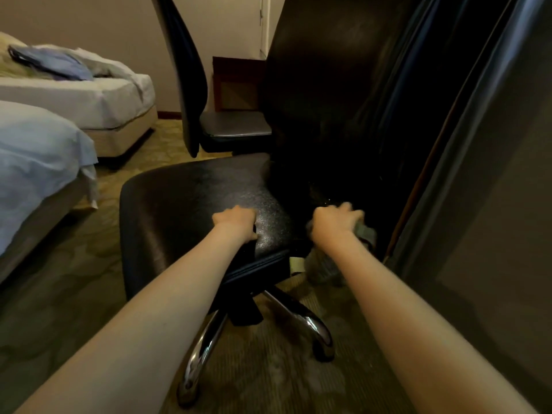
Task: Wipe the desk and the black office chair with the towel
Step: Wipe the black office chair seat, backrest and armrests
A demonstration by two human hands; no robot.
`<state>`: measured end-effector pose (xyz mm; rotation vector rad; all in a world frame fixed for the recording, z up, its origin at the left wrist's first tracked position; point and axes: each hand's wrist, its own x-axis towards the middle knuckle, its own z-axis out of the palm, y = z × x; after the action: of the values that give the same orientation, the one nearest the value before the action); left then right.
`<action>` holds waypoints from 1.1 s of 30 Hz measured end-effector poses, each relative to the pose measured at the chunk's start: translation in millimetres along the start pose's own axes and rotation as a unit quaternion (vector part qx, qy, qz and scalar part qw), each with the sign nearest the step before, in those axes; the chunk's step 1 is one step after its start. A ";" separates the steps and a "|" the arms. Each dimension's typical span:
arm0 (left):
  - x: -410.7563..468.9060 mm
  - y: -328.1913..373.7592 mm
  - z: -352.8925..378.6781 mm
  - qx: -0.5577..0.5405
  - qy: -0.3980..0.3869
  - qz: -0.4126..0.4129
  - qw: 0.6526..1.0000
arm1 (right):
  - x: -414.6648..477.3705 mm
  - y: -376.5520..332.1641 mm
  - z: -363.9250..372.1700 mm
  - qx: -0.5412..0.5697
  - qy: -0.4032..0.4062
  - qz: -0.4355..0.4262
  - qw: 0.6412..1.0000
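On the black office chair (194, 198) seat, the left hand (236, 219) rests; I cannot tell its fingers. The right hand (337, 221) fingers squeeze the grey towel (366, 233). Chair wiping looks under way; no counter shows.

The room is dim and warm-toned. The right half of the frame sinks into near-black, while the beds (74, 97) at upper left catch the most light. Soft glare sits on the black chair seat (194, 198) and its chrome legs (310, 321). The right grip (337, 219) and towel (366, 233) are motion-blurred. Lines bow toward the edges.
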<state>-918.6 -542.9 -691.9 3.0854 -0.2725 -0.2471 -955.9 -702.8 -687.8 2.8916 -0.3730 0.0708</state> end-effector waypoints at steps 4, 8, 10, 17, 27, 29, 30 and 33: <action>-4.1 6.4 -2.6 0.039 0.014 0.002 0.999 | -6.8 47.6 -5.0 -0.104 -0.042 0.083 0.990; 2.5 16.6 -8.7 0.028 0.003 0.018 0.999 | -4.5 53.4 -19.2 0.025 0.011 0.073 0.997; 9.8 22.8 -14.8 0.028 0.006 0.034 0.999 | 0.7 43.4 -23.0 0.110 0.043 0.044 0.992; 61.8 34.5 -42.1 0.026 0.059 0.034 0.997 | 52.3 -1.9 -15.8 0.226 0.130 -0.012 0.965; 150.5 54.5 -27.2 0.054 -0.018 -0.012 0.998 | 169.5 -48.2 5.7 0.164 0.142 -0.079 0.973; 168.7 44.8 -32.2 0.066 -0.040 -0.006 0.997 | 190.1 -52.8 4.9 0.149 0.160 -0.092 0.971; 179.0 39.1 -31.9 0.070 -0.043 0.001 0.997 | 200.4 -56.0 6.3 0.133 0.168 -0.104 0.971; 210.9 26.0 -19.7 0.073 -0.067 0.021 0.995 | 227.5 -68.0 18.4 0.094 0.160 -0.129 0.974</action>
<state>-714.9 -605.3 -703.9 3.2074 -0.3755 -0.4525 -718.2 -698.6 -703.1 3.0106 0.0721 0.5466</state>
